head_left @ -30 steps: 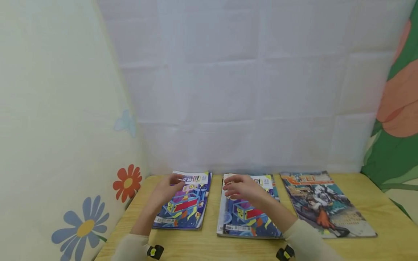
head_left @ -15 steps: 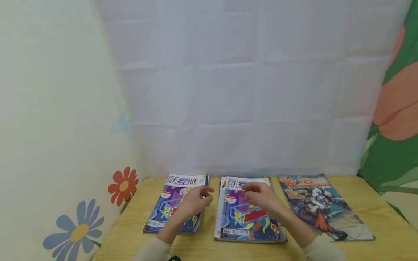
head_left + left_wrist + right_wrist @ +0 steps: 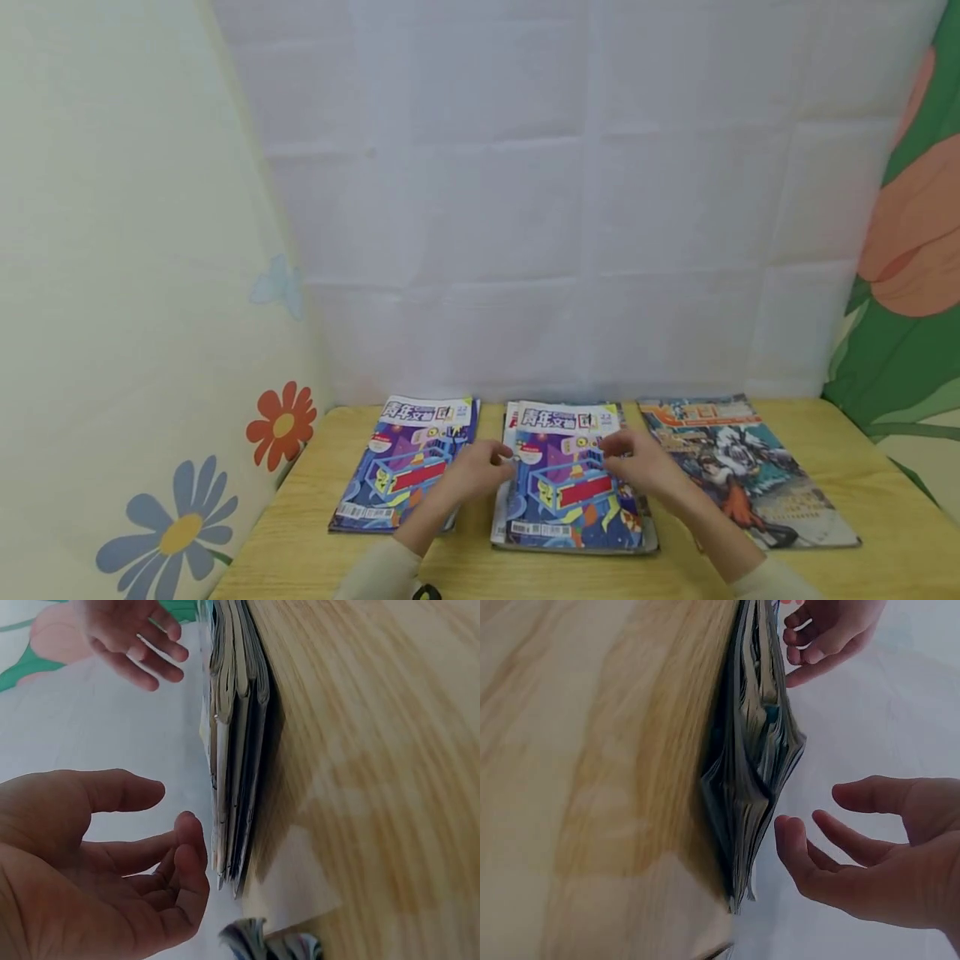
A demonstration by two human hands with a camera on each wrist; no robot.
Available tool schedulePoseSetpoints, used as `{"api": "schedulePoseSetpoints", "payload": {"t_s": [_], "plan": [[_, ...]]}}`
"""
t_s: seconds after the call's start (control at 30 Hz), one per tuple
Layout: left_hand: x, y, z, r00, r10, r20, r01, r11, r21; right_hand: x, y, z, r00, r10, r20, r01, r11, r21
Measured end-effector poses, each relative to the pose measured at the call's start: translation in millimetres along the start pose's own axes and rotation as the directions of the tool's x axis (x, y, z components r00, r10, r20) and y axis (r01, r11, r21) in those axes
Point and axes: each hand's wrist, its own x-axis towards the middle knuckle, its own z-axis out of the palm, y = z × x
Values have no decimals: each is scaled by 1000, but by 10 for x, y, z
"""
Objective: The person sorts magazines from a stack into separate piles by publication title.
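Magazines, a floppy middle stack [image 3: 570,483] between its two neighbours; left hand [image 3: 480,469] and right hand [image 3: 637,462] hover spread at its side edges, holding nothing. Slippery covers, I'd say — grip both edges together.

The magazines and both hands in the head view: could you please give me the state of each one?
Left magazine: closed, flat on the table.
Middle stack of magazines: closed, flat, between both hands.
Right magazine: closed, flat, untouched.
Left hand: open, at the stack's left edge.
Right hand: open, at its right edge.
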Motion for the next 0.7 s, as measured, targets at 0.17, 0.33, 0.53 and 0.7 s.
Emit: {"api": "schedulePoseSetpoints", "payload": {"t_s": [0.17, 0.33, 0.53, 0.7], "plan": [[38, 13, 69, 999, -41, 21, 40, 999, 29, 14, 112, -33, 999, 34, -35, -36, 997, -64], [50, 21, 90, 997, -77, 16, 76, 996, 36, 44, 185, -59, 994, 97, -57, -102, 992, -77], [49, -6, 95, 996, -88, 15, 88, 996, -6, 79, 241, -78, 983, 179, -40, -181, 983, -43], [53, -34, 97, 992, -126, 15, 126, 986, -106, 107, 253, -91, 978, 207, -19, -207, 978, -24]]}}
